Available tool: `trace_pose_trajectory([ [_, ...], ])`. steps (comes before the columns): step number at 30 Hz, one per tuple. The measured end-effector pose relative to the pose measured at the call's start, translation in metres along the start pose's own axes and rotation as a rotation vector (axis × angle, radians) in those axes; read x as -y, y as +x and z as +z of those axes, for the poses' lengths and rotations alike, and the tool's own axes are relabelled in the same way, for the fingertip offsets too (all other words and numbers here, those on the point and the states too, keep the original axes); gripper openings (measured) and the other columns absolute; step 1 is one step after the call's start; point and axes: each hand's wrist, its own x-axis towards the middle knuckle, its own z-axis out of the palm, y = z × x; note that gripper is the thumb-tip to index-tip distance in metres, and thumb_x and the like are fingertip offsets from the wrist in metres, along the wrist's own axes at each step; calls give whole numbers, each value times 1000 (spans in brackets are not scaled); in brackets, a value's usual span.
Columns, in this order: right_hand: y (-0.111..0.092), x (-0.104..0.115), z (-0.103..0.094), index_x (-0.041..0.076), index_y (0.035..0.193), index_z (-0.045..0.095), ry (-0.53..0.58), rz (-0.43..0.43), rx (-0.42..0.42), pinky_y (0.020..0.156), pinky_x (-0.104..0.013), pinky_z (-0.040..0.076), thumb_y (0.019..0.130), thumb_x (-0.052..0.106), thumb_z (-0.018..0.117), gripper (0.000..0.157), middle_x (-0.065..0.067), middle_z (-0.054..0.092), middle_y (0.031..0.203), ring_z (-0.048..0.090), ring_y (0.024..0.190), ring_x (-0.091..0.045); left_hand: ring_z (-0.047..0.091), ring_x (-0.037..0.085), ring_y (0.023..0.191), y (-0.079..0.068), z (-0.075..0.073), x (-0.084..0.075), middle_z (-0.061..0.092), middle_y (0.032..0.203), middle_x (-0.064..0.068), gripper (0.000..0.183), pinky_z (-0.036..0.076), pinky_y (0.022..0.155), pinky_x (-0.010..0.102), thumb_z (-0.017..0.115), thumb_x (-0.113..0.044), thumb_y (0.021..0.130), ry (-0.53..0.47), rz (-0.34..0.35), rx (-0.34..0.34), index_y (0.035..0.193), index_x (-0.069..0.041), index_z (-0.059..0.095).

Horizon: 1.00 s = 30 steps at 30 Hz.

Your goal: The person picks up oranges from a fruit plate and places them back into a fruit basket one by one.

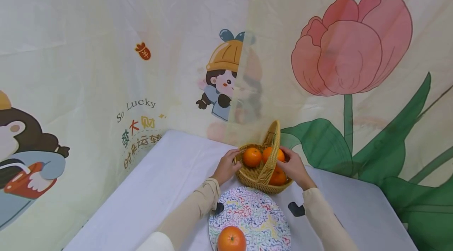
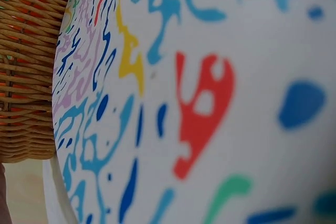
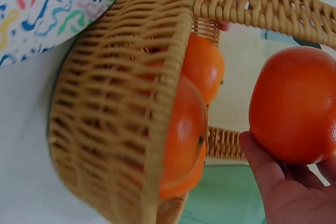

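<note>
A wicker basket (image 1: 256,182) with an arched handle stands at the back of the table. An orange (image 3: 296,103) is in the grip of my right hand (image 1: 293,168), raised beside the handle on the basket's right side. Inside the basket lie other oranges, one at the left (image 1: 252,157) and one at the front right (image 1: 277,177). My left hand (image 1: 227,166) holds the basket's left rim; the left wrist view shows mostly the plate and the basket's woven side (image 2: 26,77).
A round plate (image 1: 247,203) with a multicoloured squiggle pattern lies in front of the basket. Another orange (image 1: 231,239) rests on its near part. The table has a white cover (image 1: 170,180), and printed curtains (image 1: 177,66) hang behind and at the left.
</note>
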Motion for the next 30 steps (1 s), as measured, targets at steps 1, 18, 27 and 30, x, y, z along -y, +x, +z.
trace_pose_trajectory([
  [1, 3, 0, 3, 9, 142, 48, 1, -10, 6, 97, -43, 49, 87, 39, 72, 68, -15, 56, 131, 55, 114, -30, 50, 30, 126, 0, 0, 0, 52, 137, 18, 48, 43, 103, 42, 64, 0, 85, -1, -3, 2, 131, 9, 55],
  [18, 27, 1, 36, 23, 138, 56, -22, -105, 84, 94, -49, 47, 76, 51, 77, 71, -2, 57, 128, 57, 110, -27, 52, 28, 124, 0, -2, -2, 51, 138, 15, 47, 47, 99, 39, 63, -1, 86, -8, -19, 5, 132, 7, 55],
  [27, 18, 17, 41, 12, 139, 53, 14, -63, 155, 96, -48, 48, 78, 41, 80, 73, -7, 57, 131, 56, 113, -30, 51, 28, 125, 0, -3, -5, 51, 138, 15, 47, 46, 101, 40, 62, -1, 86, 13, -30, 19, 132, 7, 55],
  [30, 12, 28, 41, 8, 139, 52, 11, -70, 173, 96, -49, 48, 81, 34, 79, 70, -9, 56, 132, 55, 112, -31, 51, 27, 125, -1, -3, -7, 50, 139, 14, 48, 46, 100, 39, 62, -2, 86, 14, -41, 30, 133, 6, 55],
])
